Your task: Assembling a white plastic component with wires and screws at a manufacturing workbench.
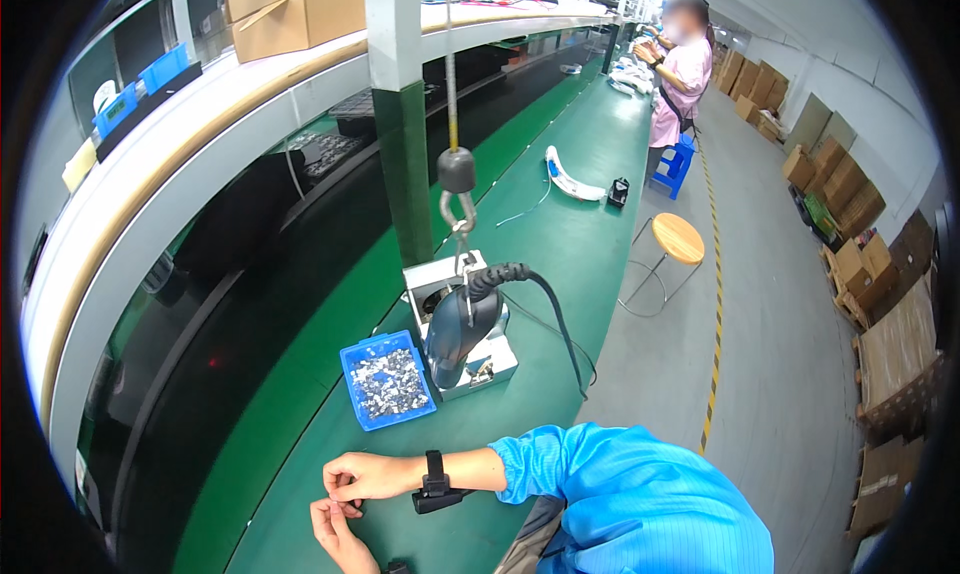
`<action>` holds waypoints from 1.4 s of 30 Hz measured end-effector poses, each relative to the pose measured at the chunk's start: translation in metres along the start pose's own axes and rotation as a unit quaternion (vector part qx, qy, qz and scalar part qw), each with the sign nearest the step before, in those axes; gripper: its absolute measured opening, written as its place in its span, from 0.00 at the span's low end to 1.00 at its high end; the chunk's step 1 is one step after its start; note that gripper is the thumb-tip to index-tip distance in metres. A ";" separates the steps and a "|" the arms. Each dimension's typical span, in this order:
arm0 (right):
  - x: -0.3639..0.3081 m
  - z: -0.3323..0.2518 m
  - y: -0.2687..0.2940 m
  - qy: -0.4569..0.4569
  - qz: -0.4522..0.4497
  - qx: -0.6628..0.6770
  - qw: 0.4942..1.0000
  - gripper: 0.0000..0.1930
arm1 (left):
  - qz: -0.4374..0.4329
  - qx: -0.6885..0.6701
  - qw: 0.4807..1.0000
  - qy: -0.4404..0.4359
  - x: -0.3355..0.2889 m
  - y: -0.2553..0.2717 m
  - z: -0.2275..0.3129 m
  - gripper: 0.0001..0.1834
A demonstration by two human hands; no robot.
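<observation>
My right hand (372,476) reaches in from the right over the green bench, its fingers curled into a pinch. Just below it, my left hand (338,536) is also closed, and the fingertips of both hands meet. Whatever they hold is too small and too covered to make out. A black device on a strap (435,484) sits around my right wrist. Beyond the hands stands a blue tray (431,412) full of small grey and white parts. Beside the tray, a black corded power tool (460,329) hangs from a hook over a silver metal box (490,372).
A grey and green post (402,164) rises behind the tool. Farther along the green bench (560,244) lie a white curved part (572,182) and a small black item (619,192). A round wooden stool (678,237) stands alongside. Another person (685,84) works at the far end.
</observation>
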State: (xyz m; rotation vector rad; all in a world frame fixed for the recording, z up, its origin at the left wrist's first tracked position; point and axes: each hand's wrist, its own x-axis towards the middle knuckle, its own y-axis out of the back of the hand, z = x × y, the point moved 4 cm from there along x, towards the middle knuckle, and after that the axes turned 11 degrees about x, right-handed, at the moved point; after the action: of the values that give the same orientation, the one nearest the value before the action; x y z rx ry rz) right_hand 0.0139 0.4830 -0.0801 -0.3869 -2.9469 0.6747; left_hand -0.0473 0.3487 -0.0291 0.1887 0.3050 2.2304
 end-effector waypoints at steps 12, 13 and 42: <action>-0.003 -0.004 -0.003 0.037 0.010 -0.073 0.997 0.06 | -0.007 0.020 1.000 0.007 -0.001 0.001 -0.004 0.14; -0.003 -0.003 -0.002 0.037 0.011 -0.073 0.997 0.06 | -0.011 0.028 1.000 0.007 -0.001 0.001 -0.004 0.14; 0.000 -0.001 0.002 -0.012 -0.030 -0.092 0.995 0.06 | 0.011 0.010 1.000 -0.002 0.002 -0.001 -0.034 0.15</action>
State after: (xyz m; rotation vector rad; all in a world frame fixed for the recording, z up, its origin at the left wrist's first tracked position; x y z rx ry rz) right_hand 0.0144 0.4850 -0.0804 -0.3051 -3.0402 0.4057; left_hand -0.0560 0.3457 -0.0618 0.2068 0.3239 2.2484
